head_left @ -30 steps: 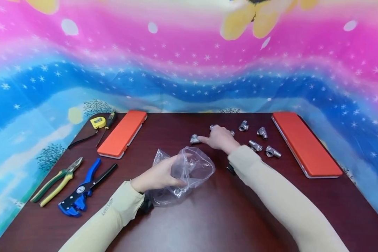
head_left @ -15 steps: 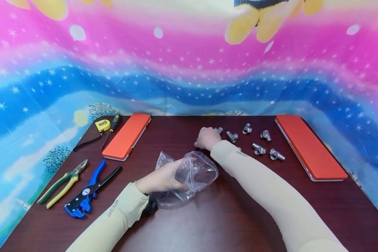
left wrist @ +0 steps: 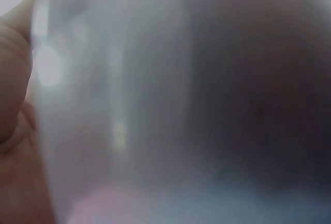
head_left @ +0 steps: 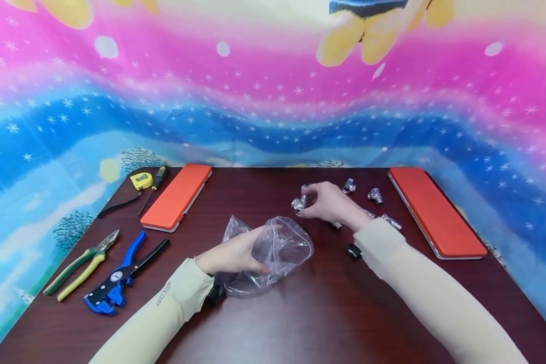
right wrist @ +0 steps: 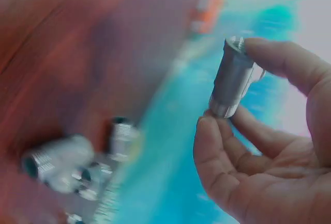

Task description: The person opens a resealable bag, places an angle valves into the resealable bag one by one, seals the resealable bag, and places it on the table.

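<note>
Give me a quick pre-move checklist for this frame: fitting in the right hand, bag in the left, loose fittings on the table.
1. Right hand has a firm pinch on the metal fitting: ok, fingertips at both ends.
2. Fitting lifted off the table: ok, by the right wrist view.
3. Left hand holds the plastic bag: ok.
4. Bag mouth open toward the fitting: ok, it gapes upward in the head view.
5. What is already in the bag: cannot tell, the left wrist view is a blur.
6. Loose fittings lie apart from the right sleeve: not ok, some sit against it.
</note>
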Available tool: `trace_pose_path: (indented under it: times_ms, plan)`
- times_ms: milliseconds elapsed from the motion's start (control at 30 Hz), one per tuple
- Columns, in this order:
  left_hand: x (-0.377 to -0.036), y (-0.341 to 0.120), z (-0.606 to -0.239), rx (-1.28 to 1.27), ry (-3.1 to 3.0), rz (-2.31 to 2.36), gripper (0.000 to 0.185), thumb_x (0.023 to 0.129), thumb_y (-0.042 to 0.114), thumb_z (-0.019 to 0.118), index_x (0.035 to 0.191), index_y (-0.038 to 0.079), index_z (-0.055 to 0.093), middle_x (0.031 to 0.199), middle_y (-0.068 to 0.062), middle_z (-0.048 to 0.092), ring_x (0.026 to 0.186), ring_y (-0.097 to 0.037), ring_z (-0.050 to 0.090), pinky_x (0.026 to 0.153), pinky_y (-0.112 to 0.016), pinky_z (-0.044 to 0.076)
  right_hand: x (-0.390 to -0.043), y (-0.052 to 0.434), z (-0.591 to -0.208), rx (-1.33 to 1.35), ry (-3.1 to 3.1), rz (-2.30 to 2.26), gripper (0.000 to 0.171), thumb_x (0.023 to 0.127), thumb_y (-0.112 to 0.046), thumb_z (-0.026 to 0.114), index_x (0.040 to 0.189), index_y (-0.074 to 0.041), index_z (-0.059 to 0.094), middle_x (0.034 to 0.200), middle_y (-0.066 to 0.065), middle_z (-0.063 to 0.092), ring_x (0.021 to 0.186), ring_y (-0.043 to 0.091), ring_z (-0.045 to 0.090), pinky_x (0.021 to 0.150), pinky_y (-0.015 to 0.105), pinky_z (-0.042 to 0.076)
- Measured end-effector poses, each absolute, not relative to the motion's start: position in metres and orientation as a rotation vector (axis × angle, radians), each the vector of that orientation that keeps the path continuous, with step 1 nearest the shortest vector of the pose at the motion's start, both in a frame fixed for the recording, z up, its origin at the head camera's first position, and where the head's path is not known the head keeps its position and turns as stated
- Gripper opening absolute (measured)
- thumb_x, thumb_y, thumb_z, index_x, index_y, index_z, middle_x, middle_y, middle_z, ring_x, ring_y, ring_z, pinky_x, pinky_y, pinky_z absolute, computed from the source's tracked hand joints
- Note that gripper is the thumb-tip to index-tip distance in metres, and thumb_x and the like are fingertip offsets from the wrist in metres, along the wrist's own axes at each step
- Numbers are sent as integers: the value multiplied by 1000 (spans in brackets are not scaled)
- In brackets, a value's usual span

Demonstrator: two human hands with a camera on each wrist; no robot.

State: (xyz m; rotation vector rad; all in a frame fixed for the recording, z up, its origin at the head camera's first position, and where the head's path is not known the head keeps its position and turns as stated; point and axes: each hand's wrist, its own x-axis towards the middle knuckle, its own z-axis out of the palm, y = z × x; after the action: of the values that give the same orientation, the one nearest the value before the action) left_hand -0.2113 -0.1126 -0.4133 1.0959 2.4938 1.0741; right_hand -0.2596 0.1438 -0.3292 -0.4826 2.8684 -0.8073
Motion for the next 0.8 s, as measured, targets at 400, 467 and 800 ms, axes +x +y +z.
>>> trace_pose_path:
  times_ms: [400, 467, 800]
  plan:
    - [-216, -106, -417, 1093, 2414, 1165, 97, 70, 16, 90, 151, 13, 37, 141, -2, 52, 121, -15, 52, 102, -39, 42, -181, 150, -322, -957, 2951, -738, 56, 73, -19, 89, 123, -4, 67, 116, 8, 65, 105, 24, 58, 91, 40, 49]
    - [-217, -107, -418, 1116, 2401, 1175, 97, 70, 17, 91, 150, 13, 37, 139, -3, 53, 120, -16, 53, 102, -38, 42, -180, 145, -326, -973, 2964, -677, 55, 73, -20, 89, 121, -4, 67, 115, 8, 65, 106, 25, 57, 91, 41, 48]
    - [-216, -108, -416, 1122, 2392, 1162, 92, 71, 19, 91, 146, 8, 40, 133, -2, 56, 116, -15, 55, 101, -37, 43, -176, 127, -333, -963, 2955, -453, 54, 71, -27, 91, 119, -11, 71, 112, 4, 66, 105, 25, 52, 85, 43, 44]
